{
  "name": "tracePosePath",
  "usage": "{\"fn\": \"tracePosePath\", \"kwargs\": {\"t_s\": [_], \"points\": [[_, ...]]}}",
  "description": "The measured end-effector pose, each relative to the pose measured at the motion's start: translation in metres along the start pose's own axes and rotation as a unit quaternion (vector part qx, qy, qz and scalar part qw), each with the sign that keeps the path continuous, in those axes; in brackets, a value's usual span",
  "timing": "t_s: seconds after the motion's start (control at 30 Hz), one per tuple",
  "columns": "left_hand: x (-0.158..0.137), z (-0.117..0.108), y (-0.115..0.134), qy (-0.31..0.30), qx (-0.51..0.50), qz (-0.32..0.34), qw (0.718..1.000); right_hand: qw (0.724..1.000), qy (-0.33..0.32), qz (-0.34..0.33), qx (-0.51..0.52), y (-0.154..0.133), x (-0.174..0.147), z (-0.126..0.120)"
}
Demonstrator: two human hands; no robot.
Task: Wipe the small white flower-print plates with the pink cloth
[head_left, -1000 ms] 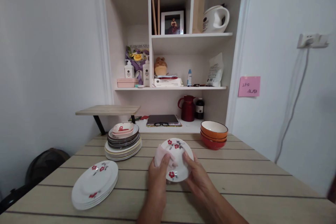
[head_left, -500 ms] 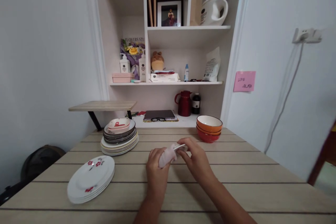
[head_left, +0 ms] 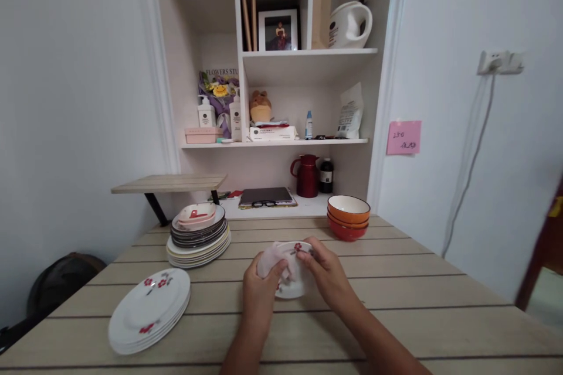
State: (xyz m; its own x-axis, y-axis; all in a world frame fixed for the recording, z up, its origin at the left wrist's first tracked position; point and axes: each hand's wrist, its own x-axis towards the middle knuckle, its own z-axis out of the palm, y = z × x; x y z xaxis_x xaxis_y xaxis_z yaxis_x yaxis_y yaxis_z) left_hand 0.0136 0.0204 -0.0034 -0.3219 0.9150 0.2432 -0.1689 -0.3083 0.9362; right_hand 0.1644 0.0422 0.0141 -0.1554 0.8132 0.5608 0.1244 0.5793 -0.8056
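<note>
Between my hands, above the middle of the table, a small white plate (head_left: 299, 281) with red flowers is tilted so that its face shows. My right hand (head_left: 326, 272) grips its right rim, thumb on the face. My left hand (head_left: 260, 284) is closed on a pale pink cloth (head_left: 269, 259), pressing it against the plate's left part. To the left lies a stack of larger white plates (head_left: 152, 307) with the same red flowers. Behind it stands a taller stack of mixed plates (head_left: 199, 245) topped by small pink dishes (head_left: 196, 214).
Orange and red bowls (head_left: 348, 217) are stacked at the back right of the table (head_left: 396, 316). A small raised wooden shelf (head_left: 169, 183) stands at the back left. A red thermos jug (head_left: 307, 177), laptop (head_left: 266, 195) and glasses (head_left: 264, 204) sit behind the table.
The small plate has turned from edge-on to show its flowered face. My left hand has shifted the cloth onto that face. The view has tilted slightly upward.
</note>
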Motion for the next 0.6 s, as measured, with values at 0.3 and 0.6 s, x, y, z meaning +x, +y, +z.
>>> {"fn": "tracePosePath", "kwargs": {"t_s": [0.3, 0.6], "points": [[0.000, 0.002, -0.007, 0.044, -0.058, -0.048, 0.996, 0.957, 0.093, 0.105, 0.252, -0.003, -0.007, 0.027], [0.000, 0.004, -0.014, 0.040, -0.058, -0.069, 0.995, 0.894, 0.146, 0.185, 0.380, 0.000, -0.009, 0.040]]}}
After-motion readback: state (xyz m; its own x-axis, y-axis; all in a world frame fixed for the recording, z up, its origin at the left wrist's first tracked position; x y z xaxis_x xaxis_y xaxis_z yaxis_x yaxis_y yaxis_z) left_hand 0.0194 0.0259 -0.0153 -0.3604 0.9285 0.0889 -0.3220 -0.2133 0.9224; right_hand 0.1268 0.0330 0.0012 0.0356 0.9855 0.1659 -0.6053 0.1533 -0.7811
